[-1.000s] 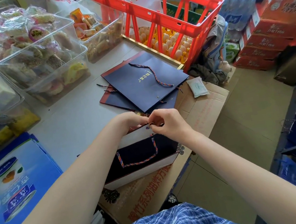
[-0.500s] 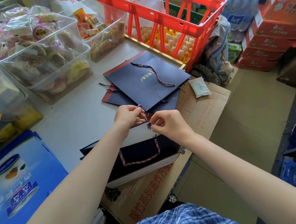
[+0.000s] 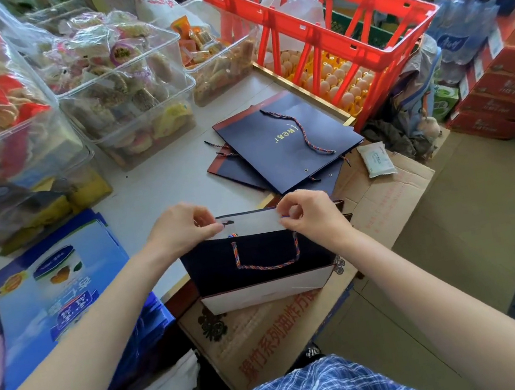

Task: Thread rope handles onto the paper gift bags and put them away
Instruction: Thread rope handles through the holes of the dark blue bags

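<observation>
A: Both hands on the navy gift bag (image 3: 260, 262), which stands at the near edge of the worktop (image 3: 161, 190), partly over a cardboard box (image 3: 304, 329). Your left hand (image 3: 180, 229) pinches the white inner rim at one top corner; your right hand (image 3: 311, 211) pinches the other.

B: Risks?

A: Pull the two corners apart too hard and the paper could tear at the punched holes, or the knot could slip back through. The bag is light and sits near the edge; a tug toward you might tip it off.

B: And the bag itself?

A: Dark blue outside, white lining, mouth open. One braided red-and-blue rope handle (image 3: 267, 257) hangs in a U on the near face. The far side's handle I can't make out. The finished flat bags (image 3: 282, 147) lie stacked further back, near the red crate (image 3: 318, 13).
</observation>
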A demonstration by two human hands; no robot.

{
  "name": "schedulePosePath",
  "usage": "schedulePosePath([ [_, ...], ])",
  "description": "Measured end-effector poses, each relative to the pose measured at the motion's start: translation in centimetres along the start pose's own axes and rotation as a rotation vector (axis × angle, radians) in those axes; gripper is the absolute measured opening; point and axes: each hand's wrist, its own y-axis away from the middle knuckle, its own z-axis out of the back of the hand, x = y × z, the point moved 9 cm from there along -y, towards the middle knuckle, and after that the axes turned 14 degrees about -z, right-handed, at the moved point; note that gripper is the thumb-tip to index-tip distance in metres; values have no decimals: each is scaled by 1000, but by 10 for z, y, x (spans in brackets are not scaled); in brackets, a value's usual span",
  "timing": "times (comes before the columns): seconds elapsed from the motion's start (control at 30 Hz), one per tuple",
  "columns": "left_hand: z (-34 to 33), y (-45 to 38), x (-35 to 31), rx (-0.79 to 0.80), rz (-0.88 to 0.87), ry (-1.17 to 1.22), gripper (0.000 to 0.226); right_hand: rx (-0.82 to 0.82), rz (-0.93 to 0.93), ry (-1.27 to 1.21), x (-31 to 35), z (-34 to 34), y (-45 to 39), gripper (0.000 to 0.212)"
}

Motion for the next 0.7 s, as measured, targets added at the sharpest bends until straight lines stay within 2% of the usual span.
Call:
schedulePosePath([
  [0.1,7,11,10,-110,81,-163,23,34,48,64,14,-12,0,11],
  [0.17,8,11,13,-166,84,-171,18,93,98,104,25,-23,0,12],
  [0.23,1,10,16,-155,81,-92,17,158,180,174,40,-34,1,16],
  [0.33,-10,10,11,-73,22,-88,25,145,283,306,62,-46,-4,24],
  [0.5,-21,16,6,-50,-49,-21,22,199,270,281,74,-66,-16,20],
  [0.63,-25,21,5,-54,-88,13,18,79,352,349,83,-66,-22,19],
  [0.7,-26,22,4,-49,-107,13,18,-5,374,426,87,-65,-27,26],
])
